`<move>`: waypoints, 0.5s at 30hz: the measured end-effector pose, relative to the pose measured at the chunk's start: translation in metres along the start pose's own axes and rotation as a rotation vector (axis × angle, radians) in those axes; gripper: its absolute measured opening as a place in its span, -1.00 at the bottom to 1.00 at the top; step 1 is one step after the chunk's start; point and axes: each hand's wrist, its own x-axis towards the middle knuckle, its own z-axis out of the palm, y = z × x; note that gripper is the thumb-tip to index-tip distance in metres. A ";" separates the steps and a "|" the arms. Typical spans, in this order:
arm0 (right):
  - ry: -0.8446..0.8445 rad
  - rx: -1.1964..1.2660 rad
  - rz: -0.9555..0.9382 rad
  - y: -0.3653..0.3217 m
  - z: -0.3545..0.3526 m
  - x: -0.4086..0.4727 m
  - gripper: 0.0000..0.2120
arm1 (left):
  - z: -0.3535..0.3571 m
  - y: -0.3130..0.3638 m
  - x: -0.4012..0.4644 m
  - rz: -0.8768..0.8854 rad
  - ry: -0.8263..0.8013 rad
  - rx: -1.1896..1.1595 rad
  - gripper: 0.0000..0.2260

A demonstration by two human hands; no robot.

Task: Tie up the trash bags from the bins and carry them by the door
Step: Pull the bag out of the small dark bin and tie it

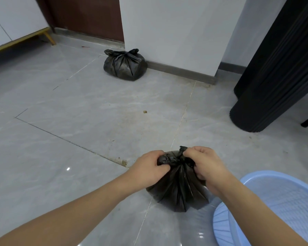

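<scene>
1. We stand over a grey tiled floor (78, 107) with a white wall (176, 32) ahead and a brown door (89, 16) to its left.
2. A black ribbed column (267, 82) rises at the right.
3. A pale blue bin (274, 210) lies tipped at the lower right, just beside the near bag.
4. One tied bag (125, 65) sits on the floor against the wall corner, near the door.
5. The near bag (178, 189) rests on the floor in front of us, its neck gathered at the top.
6. Our left hand (149, 168) pinches one bunched end of that neck, fingers curled round it.
7. Our right hand (204, 163) grips the other end, pulled up beside the knot.
8. A small brown scrap (145, 111) lies on the tile between the bags.
</scene>
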 end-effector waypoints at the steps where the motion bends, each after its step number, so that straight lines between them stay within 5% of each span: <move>1: -0.020 0.002 0.011 -0.002 0.000 -0.001 -0.79 | -0.001 0.000 0.001 -0.003 0.023 0.027 -0.95; 7: -0.158 -0.140 0.098 -0.008 -0.006 -0.005 -0.86 | -0.005 -0.002 0.004 0.032 0.121 0.164 -0.92; 15: -0.072 -0.466 0.078 -0.009 -0.005 -0.001 -0.75 | 0.001 0.003 0.012 0.026 0.097 0.163 -0.93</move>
